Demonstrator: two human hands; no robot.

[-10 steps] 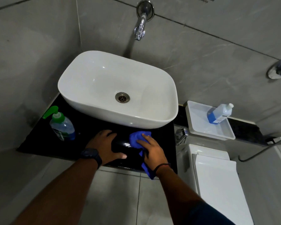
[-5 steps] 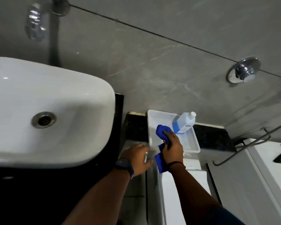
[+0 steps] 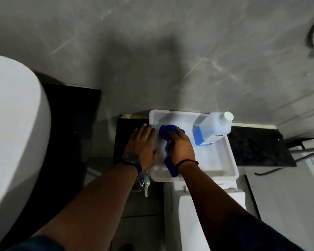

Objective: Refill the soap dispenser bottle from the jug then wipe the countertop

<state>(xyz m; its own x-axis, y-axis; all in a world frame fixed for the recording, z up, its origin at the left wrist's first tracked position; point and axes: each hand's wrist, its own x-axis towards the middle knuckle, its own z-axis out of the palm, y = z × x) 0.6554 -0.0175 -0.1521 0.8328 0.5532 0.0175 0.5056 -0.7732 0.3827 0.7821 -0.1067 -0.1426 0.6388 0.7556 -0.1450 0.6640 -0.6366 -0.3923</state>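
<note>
A clear jug (image 3: 211, 130) with blue liquid and a white cap stands in the back right corner of a white tray (image 3: 225, 160). My right hand (image 3: 181, 147) presses a blue cloth (image 3: 166, 132) into the tray's left half; the cloth's tail hangs over the front rim. My left hand (image 3: 142, 142) lies flat with fingers spread on the tray's left rim, wristwatch toward me. The tray sits on a black stone ledge (image 3: 257, 147) against the wall. The soap dispenser bottle is out of view.
The white basin (image 3: 13, 133) fills the left edge, on the black countertop (image 3: 71, 115). A chrome valve (image 3: 144, 182) sticks out below my left wrist. The white toilet cistern (image 3: 216, 205) lies under the tray. Hoses (image 3: 306, 153) run at the right.
The view swung right, from the basin counter to the tray. Both hands moved from the black countertop to the tray, the right one carrying the blue cloth into it.
</note>
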